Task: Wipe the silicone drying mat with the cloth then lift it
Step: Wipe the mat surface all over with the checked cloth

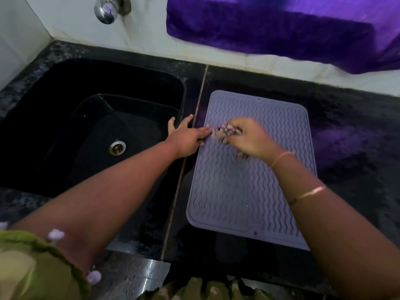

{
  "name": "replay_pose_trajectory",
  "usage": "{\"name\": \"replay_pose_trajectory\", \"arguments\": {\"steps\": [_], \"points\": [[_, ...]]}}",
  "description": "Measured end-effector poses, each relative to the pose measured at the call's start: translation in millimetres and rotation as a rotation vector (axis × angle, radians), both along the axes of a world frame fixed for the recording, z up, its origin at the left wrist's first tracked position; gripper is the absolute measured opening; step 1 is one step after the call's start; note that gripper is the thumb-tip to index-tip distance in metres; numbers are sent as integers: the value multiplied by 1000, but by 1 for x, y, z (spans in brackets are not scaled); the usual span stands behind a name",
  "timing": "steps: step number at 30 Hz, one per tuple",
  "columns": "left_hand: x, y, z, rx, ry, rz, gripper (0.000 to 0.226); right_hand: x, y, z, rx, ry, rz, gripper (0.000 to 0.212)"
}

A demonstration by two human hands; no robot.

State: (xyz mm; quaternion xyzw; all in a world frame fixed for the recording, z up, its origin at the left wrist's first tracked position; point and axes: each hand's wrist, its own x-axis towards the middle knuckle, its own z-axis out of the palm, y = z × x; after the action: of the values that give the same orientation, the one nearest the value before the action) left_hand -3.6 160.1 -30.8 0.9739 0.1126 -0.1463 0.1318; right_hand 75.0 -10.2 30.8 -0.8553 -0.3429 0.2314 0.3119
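Left of the mat [244,191], a black sink [65,126]; right hand [251,137] grips cloth [225,132].

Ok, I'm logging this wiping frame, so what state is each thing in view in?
drying mat: flat on the counter, not lifted.
cloth: bunched, pressed on the mat.
right hand: grips the cloth.
left hand: flat, fingers spread, resting at the mat's left edge.
sink: drain uncovered.
tap: no water running.

Home kitchen: black sink [65,83], tap [106,9], counter [346,118].
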Motion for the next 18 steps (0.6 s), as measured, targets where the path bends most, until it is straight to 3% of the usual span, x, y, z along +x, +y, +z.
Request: {"name": "replay_pose_trajectory", "arguments": {"steps": [2, 5, 10, 13, 18], "points": [[0, -1, 1, -6, 32, 8, 49, 18, 12, -6, -117, -183, 37, 5], [2, -1, 1, -8, 61, 16, 49, 11, 19, -23, -324, -265, 124, 4], [4, 0, 3, 23, 88, 6, 47, -34, 8, -25, -408, -437, 229, 15], [4, -2, 7, 75, 108, -6, 46, -56, -7, -27, -363, -425, 285, 4], [4, -4, 8, 75, 134, -2, 48, -68, -27, -28, -327, -237, 307, 10]]}}
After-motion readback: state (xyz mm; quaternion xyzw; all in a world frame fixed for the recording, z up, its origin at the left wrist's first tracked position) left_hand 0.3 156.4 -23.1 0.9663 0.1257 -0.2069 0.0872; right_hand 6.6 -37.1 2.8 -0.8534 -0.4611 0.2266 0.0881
